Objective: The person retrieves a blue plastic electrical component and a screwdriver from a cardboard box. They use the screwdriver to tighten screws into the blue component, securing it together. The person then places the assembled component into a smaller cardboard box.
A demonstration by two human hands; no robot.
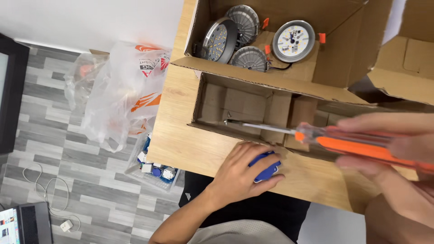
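My left hand (pixel 242 174) rests on the wooden table (pixel 181 135) near its front edge, curled over a small blue part (pixel 266 168). My right hand (pixel 393 149), blurred at the right, grips an orange-handled screwdriver (pixel 357 147). Its metal shaft (pixel 260 126) points left over a low cardboard box (pixel 244 106), with the tip near a small screw inside that box.
A larger cardboard box (pixel 316 68) at the back holds several round LED downlights (pixel 294 40). Another box flap (pixel 402 68) stands at the right. On the grey floor lie plastic bags (pixel 122 90), a clear tub of small parts (pixel 156 169), a cable and a laptop (pixel 22 223).
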